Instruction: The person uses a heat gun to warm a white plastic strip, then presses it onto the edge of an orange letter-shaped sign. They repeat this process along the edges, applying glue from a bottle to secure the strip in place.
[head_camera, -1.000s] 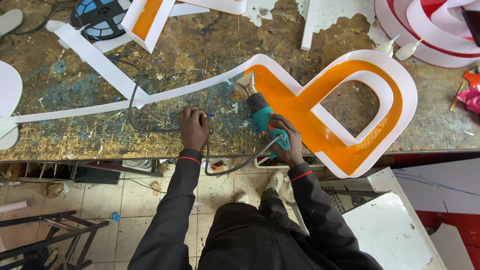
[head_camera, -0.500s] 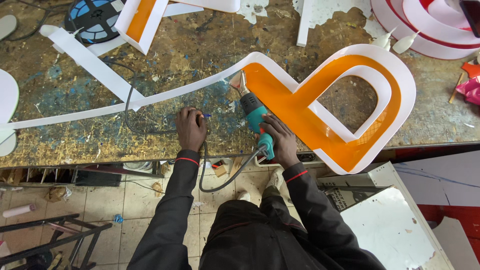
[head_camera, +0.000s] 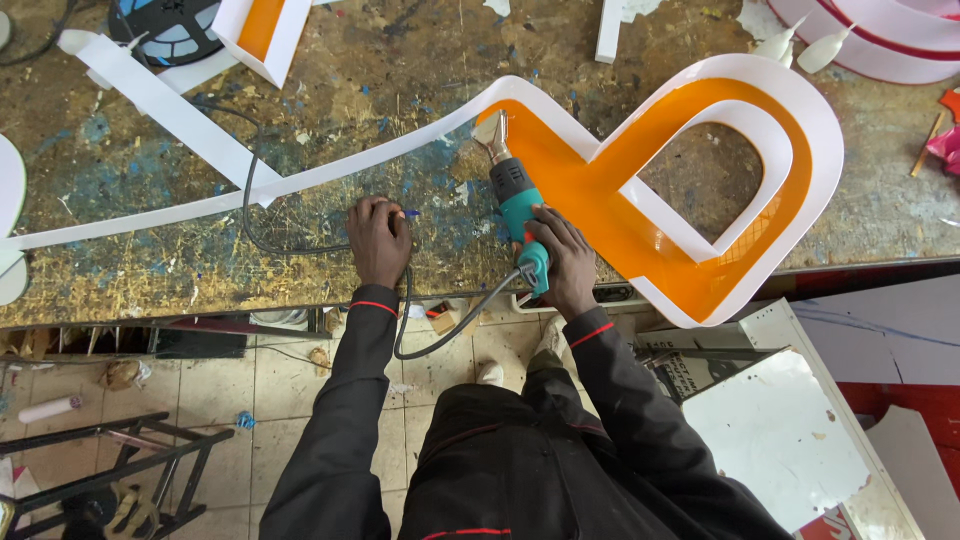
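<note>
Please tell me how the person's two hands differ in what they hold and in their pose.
The right hand grips the teal handle of the heat gun, whose nozzle points at the orange letter's white rim; the left hand holds no tool. It rests knuckles-up on the stained workbench beside the black cable. Both hands lie near the bench's front edge, in dark sleeves with red cuffs.

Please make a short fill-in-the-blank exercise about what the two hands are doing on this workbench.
1. The right hand grips a teal and black heat gun by its ____.
2. The nozzle points at the bent white strip where it meets the letter's ____ face.
3. The left hand rests on the ____, beside the black cable.

Missing words: handle; orange; workbench
</note>
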